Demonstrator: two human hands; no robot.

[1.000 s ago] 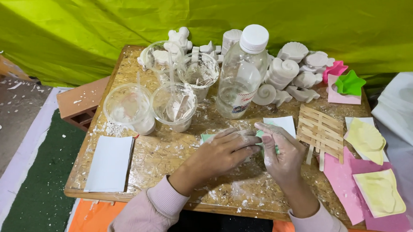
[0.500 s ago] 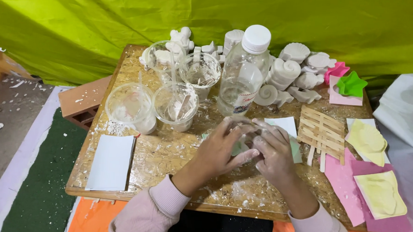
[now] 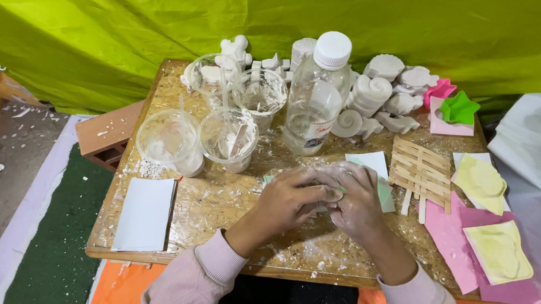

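- Left of the grip, a white card (image 3: 145,212) and clear cups (image 3: 167,140) are seen on the chipboard surface (image 3: 220,198).
- A pale green mould (image 3: 383,193), mostly hidden, is clasped between left hand (image 3: 293,198) and right hand (image 3: 356,201); even pressure is advisable.
- Right of it, a stick lattice (image 3: 420,172) lies; green cloth (image 3: 105,29) is hung behind.
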